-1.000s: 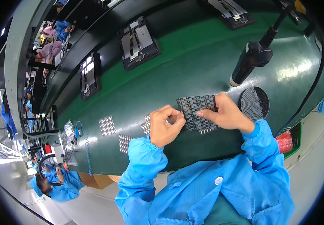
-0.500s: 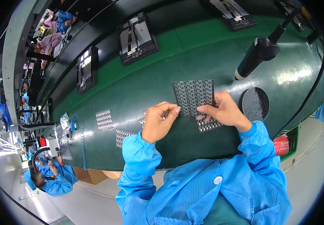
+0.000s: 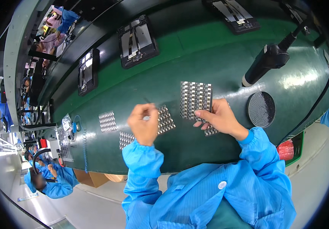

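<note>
My right hand (image 3: pixel 222 117) pinches the lower right part of a sheet of small metallic parts (image 3: pixel 195 100), thumb on its face, held up above the bench. Its rows now show bright silver pieces on dark backing. My left hand (image 3: pixel 144 124) is closed, apart from the sheet and to its left, slightly blurred by motion; a thin dark sliver shows at its fingertips, too smeared to name. Beside that hand, partly behind it, lies a second sheet (image 3: pixel 166 120). Another sheet (image 3: pixel 211 131) peeks out beneath my right hand.
More sheets lie left on the green bench (image 3: pixel 218 150): one sheet (image 3: pixel 107 121) farther off, another sheet (image 3: pixel 126 139) nearer. A round dark perforated disc (image 3: pixel 261 109) and a black handheld tool on a cable (image 3: pixel 265 65) are at right. Opened devices (image 3: pixel 138 41) line the back.
My left hand has moved left, away from the held sheet, uncovering the sheet beside it. The held sheet's face has turned from dull dark to showing bright silver pieces.
</note>
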Action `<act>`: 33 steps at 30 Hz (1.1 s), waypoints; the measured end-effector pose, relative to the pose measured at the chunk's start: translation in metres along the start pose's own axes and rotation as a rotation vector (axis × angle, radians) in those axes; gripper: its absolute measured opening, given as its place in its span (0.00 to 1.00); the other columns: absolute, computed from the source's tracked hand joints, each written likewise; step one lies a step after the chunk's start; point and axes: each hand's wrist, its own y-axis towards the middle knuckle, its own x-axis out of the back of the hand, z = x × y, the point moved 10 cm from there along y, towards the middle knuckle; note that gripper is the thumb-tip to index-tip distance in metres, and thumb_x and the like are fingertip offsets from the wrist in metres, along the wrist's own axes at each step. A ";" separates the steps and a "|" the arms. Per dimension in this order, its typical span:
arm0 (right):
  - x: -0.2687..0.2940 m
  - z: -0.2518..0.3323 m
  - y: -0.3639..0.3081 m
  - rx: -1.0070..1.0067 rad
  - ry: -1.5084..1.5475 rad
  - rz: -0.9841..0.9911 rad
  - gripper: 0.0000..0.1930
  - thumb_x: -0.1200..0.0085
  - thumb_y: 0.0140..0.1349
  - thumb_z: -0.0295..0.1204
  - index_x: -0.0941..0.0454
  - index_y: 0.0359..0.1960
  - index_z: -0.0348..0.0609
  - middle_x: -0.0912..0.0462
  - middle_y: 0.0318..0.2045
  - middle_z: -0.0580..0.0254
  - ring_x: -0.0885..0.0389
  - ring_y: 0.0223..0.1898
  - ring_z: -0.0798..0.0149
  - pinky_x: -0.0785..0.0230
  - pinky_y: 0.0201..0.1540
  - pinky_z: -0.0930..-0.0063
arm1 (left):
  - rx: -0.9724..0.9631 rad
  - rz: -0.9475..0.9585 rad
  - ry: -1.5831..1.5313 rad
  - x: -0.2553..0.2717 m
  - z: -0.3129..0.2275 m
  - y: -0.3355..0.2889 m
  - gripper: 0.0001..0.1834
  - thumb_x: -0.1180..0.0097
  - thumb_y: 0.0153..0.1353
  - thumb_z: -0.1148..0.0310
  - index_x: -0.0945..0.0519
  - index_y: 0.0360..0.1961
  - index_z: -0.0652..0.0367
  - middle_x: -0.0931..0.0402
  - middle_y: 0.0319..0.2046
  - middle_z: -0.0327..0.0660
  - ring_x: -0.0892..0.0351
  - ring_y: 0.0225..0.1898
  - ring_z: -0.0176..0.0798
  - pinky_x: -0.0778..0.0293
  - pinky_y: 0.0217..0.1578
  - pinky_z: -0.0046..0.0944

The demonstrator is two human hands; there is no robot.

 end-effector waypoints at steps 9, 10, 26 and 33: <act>-0.055 -0.017 0.055 -0.028 0.494 0.073 0.14 0.47 0.62 0.34 0.27 0.44 0.37 0.21 0.40 0.55 0.17 0.34 0.61 0.22 0.28 0.75 | 0.227 -0.140 -0.187 0.055 0.021 -0.027 0.05 0.52 0.62 0.77 0.27 0.28 0.65 0.22 0.28 0.44 0.22 0.31 0.33 0.28 0.32 0.29; -0.068 -0.020 0.064 0.001 0.536 0.083 0.15 0.47 0.61 0.35 0.28 0.45 0.37 0.21 0.41 0.55 0.17 0.35 0.60 0.22 0.27 0.74 | 0.191 -0.157 -0.179 0.060 0.021 -0.030 0.05 0.52 0.62 0.77 0.28 0.28 0.65 0.22 0.28 0.45 0.22 0.31 0.34 0.28 0.33 0.29; -0.041 0.036 -0.036 0.544 -0.226 0.079 0.07 0.45 0.57 0.26 0.21 0.32 0.34 0.22 0.19 0.57 0.26 0.17 0.69 0.37 0.19 0.76 | -0.252 0.661 0.127 -0.053 -0.065 -0.063 0.10 0.38 0.45 0.77 0.21 0.32 0.64 0.21 0.27 0.46 0.20 0.29 0.45 0.26 0.31 0.39; 0.098 0.076 -0.232 0.910 -0.140 -0.557 0.05 0.45 0.53 0.16 0.22 0.32 0.32 0.20 0.20 0.50 0.20 0.21 0.60 0.28 0.22 0.73 | -0.601 0.815 0.191 -0.159 -0.101 -0.096 0.22 0.37 0.49 0.65 0.24 0.46 0.61 0.33 0.56 0.51 0.39 0.61 0.55 0.48 0.59 0.58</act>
